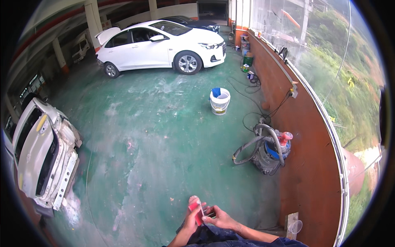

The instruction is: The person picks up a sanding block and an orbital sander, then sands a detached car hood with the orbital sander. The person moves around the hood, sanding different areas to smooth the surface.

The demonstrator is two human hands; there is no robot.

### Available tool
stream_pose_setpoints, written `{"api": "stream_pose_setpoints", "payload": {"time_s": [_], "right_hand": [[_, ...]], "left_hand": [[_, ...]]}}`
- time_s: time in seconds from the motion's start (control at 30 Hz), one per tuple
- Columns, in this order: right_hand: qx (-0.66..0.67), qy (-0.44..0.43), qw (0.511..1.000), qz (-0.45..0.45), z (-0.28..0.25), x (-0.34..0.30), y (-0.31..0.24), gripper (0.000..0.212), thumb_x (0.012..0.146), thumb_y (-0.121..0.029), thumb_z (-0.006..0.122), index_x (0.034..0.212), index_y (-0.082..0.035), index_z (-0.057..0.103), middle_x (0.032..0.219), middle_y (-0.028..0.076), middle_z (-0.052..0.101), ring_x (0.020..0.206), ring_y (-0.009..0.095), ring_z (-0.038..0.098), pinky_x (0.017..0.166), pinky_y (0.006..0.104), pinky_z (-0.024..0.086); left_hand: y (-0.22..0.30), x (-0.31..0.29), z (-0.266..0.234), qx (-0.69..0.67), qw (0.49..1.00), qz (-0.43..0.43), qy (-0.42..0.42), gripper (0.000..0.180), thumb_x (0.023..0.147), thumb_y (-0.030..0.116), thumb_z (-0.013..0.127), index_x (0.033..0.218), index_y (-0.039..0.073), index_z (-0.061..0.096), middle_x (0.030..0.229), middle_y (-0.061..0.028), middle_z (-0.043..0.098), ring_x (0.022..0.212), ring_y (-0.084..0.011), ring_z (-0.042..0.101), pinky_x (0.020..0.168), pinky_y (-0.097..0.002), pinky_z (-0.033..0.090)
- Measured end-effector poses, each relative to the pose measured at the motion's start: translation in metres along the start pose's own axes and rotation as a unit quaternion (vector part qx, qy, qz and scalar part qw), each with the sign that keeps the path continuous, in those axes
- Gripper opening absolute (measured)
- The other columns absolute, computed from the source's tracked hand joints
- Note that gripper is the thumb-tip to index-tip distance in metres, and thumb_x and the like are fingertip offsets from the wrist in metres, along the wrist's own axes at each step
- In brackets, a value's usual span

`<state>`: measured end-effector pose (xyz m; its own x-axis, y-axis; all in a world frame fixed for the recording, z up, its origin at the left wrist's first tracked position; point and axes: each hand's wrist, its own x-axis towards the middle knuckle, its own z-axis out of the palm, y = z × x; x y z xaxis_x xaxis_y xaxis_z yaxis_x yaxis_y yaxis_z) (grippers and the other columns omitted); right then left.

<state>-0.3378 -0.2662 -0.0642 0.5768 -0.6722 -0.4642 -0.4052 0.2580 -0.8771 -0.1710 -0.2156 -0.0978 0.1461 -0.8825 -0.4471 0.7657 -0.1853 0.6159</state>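
Note:
Low in the view, my left hand point(189, 222) is closed on a flat red piece point(196, 213) with a pale edge along its right side. Its exact kind is too small to tell. Beside it, my right hand point(222, 219) is curled, with the thumb and fingers meeting at that pale edge. A dark bit shows between the right fingers, too small to name. Both hands are above my dark-clothed lap, and the tip of a shoe point(194, 199) shows just beyond them.
A dusty vacuum cleaner point(268, 155) with a looped hose stands by the brown wall point(306, 164). A white bucket point(220, 106) with a blue cloth sits on the green floor point(164, 136). A white car point(152, 49) is parked beyond; a stripped car body part point(45, 152) stands left.

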Motion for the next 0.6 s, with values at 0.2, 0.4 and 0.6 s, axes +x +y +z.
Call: {"api": "stream_pose_setpoints", "payload": {"time_s": [0.2,0.4,0.6], "right_hand": [[0.015,0.052,0.998,-0.044,-0.054,0.118,-0.072,0.054,0.089,-0.041,0.084,0.111,0.000,0.056,0.102,0.011,0.068,0.095,0.020,0.066,0.085,0.0334,0.054],[0.094,0.114,0.989,-0.011,-0.129,0.223,-0.118,0.047,0.085,-0.028,0.090,0.104,-0.003,0.055,0.098,0.005,0.067,0.085,0.012,0.063,0.076,0.0292,0.053],[0.202,0.218,0.954,-0.018,-0.235,0.334,-0.163,0.048,0.085,-0.025,0.088,0.110,-0.002,0.055,0.112,0.010,0.064,0.094,0.014,0.061,0.085,0.0320,0.053]], "left_hand": [[0.088,0.131,0.050,0.091,0.993,-0.027,-0.076,0.053,0.108,0.024,0.054,0.156,0.011,0.035,0.143,-0.0202,0.054,0.129,-0.0352,0.059,0.108,-0.0478,0.051],[0.146,0.266,0.105,0.105,0.982,-0.107,-0.111,0.061,0.112,0.049,0.036,0.158,0.010,0.032,0.148,-0.0218,0.050,0.132,-0.0352,0.057,0.112,-0.0498,0.048],[0.178,0.424,0.179,0.064,0.988,-0.117,-0.082,0.071,0.110,0.060,0.028,0.159,0.009,0.031,0.148,-0.0219,0.052,0.134,-0.0372,0.056,0.114,-0.0537,0.046]]}}
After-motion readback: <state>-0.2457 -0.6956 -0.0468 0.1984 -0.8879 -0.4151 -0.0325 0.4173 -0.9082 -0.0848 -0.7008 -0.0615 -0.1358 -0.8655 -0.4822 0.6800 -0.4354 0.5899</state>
